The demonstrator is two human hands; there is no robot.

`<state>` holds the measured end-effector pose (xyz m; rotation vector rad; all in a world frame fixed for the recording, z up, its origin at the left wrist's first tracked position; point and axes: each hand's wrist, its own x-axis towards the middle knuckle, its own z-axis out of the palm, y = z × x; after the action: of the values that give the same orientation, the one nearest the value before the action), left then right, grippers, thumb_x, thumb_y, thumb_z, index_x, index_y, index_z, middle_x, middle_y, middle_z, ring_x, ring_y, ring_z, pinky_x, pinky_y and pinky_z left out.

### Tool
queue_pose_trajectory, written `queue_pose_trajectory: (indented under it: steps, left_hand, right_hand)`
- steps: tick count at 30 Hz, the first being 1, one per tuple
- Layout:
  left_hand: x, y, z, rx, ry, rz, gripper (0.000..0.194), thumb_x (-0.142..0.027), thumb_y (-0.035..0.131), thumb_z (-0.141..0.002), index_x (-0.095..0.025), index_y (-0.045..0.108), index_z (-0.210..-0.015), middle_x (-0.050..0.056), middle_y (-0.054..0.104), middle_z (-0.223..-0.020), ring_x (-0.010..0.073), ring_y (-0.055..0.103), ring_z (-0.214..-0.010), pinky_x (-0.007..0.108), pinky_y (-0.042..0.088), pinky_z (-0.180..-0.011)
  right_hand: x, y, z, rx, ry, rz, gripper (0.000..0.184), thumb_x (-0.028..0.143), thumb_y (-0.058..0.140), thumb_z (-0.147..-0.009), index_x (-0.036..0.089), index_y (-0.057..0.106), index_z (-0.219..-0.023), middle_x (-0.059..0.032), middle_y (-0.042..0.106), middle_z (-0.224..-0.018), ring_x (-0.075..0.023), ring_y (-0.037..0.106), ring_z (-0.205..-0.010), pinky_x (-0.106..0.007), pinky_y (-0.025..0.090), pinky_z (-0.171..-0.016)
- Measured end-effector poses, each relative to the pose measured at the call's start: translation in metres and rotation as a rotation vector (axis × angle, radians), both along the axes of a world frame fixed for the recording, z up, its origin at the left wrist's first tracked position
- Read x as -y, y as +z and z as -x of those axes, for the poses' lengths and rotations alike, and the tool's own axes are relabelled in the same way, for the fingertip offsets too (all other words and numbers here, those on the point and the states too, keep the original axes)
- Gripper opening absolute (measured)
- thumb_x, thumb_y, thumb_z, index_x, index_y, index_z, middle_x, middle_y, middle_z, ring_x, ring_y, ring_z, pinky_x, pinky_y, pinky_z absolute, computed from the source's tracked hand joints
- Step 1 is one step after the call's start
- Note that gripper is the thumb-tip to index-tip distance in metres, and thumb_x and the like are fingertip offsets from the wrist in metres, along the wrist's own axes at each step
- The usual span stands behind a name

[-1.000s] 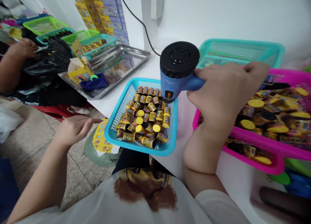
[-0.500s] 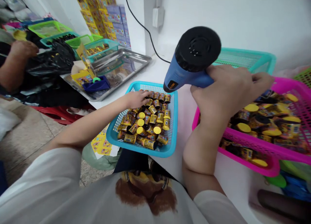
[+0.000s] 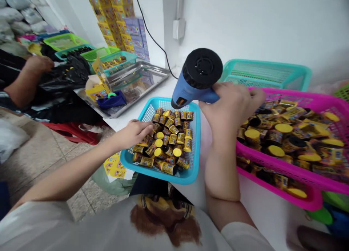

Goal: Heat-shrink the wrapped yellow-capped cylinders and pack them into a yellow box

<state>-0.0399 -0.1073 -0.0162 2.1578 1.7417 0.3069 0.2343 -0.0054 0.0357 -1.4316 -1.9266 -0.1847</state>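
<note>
My right hand [image 3: 227, 111] is wrapped round the handle of a blue heat gun [image 3: 192, 78] with a black vented back end. Its nozzle points down over the far part of a blue basket [image 3: 197, 160]. Inside the basket lie many small yellow-and-black jars [image 3: 170, 138] in printed wrap, some on their sides, some with yellow lids up. Over the basket's left rim reaches my left hand [image 3: 136, 133], its fingers loosely bent and apart at the leftmost jars. Nothing shows in its grasp, though the fingertips' undersides are hidden.
Pink baskets [image 3: 272, 164] full of similar jars stand at the right, before a teal basket [image 3: 268, 72]. A metal tray [image 3: 160, 75] with a blue tape dispenser [image 3: 111, 100] lies back left. A black cord [image 3: 152, 38] hangs behind. Another person's hand [image 3: 40, 64] works at far left.
My left hand moved from outside the basket onto the jars at its far side, then back towards the left rim. The heat gun swung right and up, then back left and lower.
</note>
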Motion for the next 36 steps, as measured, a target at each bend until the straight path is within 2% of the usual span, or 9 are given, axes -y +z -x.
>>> queue_pose_trajectory:
  steps: [5, 9, 12, 15, 19, 22, 25, 31, 36]
  left_hand:
    - [0.044, 0.012, 0.010, 0.153, 0.178, -0.016, 0.065, -0.065, 0.027, -0.106, -0.021, 0.075, -0.108, 0.006, 0.080, -0.114, 0.0257, 0.075, -0.107, 0.040, 0.057, -0.106]
    - [0.040, 0.018, 0.028, 0.136, 0.281, -0.102, 0.061, -0.063, 0.030, -0.105, -0.022, 0.075, -0.111, 0.006, 0.081, -0.115, 0.0263, 0.075, -0.109, 0.041, 0.057, -0.107]
    - [0.007, 0.010, 0.040, -0.019, 0.290, -0.165, 0.055, -0.051, 0.030, -0.106, -0.021, 0.073, -0.123, 0.009, 0.078, -0.125, 0.0269, 0.072, -0.118, 0.041, 0.054, -0.112]
    - [-0.046, -0.008, 0.036, -0.201, 0.197, -0.108, 0.053, -0.037, 0.034, -0.104, -0.016, 0.067, -0.140, 0.013, 0.071, -0.141, 0.0270, 0.065, -0.133, 0.042, 0.047, -0.121]
    - [-0.107, -0.032, 0.011, -0.305, 0.152, -0.020, 0.051, -0.036, 0.040, -0.106, -0.022, 0.059, -0.150, 0.012, 0.060, -0.157, 0.0356, 0.037, -0.159, 0.067, 0.028, -0.128]
    - [-0.120, -0.034, 0.002, -0.302, 0.148, 0.012, 0.044, -0.036, 0.036, -0.109, -0.029, 0.070, -0.137, 0.006, 0.064, -0.154, 0.0348, 0.030, -0.163, 0.076, 0.018, -0.126]
    - [-0.095, -0.023, 0.010, -0.301, 0.165, 0.002, 0.047, -0.038, 0.031, -0.111, -0.030, 0.075, -0.128, 0.006, 0.067, -0.150, 0.0336, 0.036, -0.161, 0.076, 0.018, -0.125]
    - [0.021, -0.008, 0.043, -0.210, 0.121, -0.062, 0.055, -0.049, 0.031, -0.107, -0.028, 0.082, -0.098, 0.005, 0.081, -0.121, 0.0296, 0.065, -0.137, 0.068, 0.021, -0.128]
    - [0.087, -0.007, 0.055, -0.015, 0.293, -0.218, 0.054, -0.051, 0.032, -0.106, -0.030, 0.080, -0.094, 0.004, 0.083, -0.114, 0.0267, 0.073, -0.122, 0.052, 0.050, -0.114]
  right_hand:
    - [-0.025, -0.022, 0.024, -0.016, 0.061, 0.082, 0.032, 0.051, 0.069, -0.088, 0.026, 0.075, -0.107, -0.0077, 0.075, -0.109, -0.0264, 0.059, -0.106, -0.045, 0.028, -0.100]
    - [-0.029, -0.032, 0.034, 0.014, 0.073, 0.103, 0.032, 0.050, 0.071, -0.086, 0.024, 0.075, -0.105, -0.0080, 0.076, -0.106, -0.0266, 0.061, -0.104, -0.043, 0.029, -0.097]
    - [-0.023, -0.030, 0.032, 0.029, 0.067, 0.025, 0.030, 0.043, 0.067, -0.091, 0.026, 0.074, -0.113, -0.0081, 0.075, -0.114, -0.0268, 0.061, -0.109, -0.043, 0.028, -0.099]
    - [-0.018, -0.025, 0.027, -0.013, -0.004, -0.057, 0.031, 0.042, 0.069, -0.089, 0.026, 0.074, -0.116, -0.0080, 0.075, -0.118, -0.0272, 0.061, -0.109, -0.044, 0.027, -0.099]
    - [-0.013, -0.019, 0.021, -0.072, -0.101, -0.096, 0.033, 0.048, 0.065, -0.092, 0.026, 0.075, -0.115, -0.0116, 0.074, -0.118, -0.0298, 0.061, -0.107, -0.044, 0.028, -0.096]
    - [-0.010, -0.017, 0.022, -0.054, -0.098, -0.070, 0.037, 0.052, 0.055, -0.097, 0.027, 0.074, -0.117, -0.0136, 0.073, -0.121, -0.0314, 0.059, -0.107, -0.045, 0.027, -0.095]
    - [-0.010, -0.019, 0.026, -0.046, -0.076, -0.062, 0.034, 0.048, 0.058, -0.096, 0.028, 0.074, -0.118, -0.0107, 0.073, -0.122, -0.0301, 0.059, -0.108, -0.045, 0.027, -0.097]
    - [-0.022, -0.028, 0.029, -0.070, -0.005, -0.040, 0.029, 0.043, 0.070, -0.088, 0.027, 0.075, -0.111, -0.0058, 0.076, -0.112, -0.0248, 0.063, -0.107, -0.042, 0.026, -0.096]
    - [-0.027, -0.033, 0.033, -0.045, 0.024, 0.019, 0.032, 0.047, 0.069, -0.087, 0.027, 0.074, -0.113, -0.0073, 0.074, -0.113, -0.0264, 0.061, -0.107, -0.042, 0.029, -0.098]
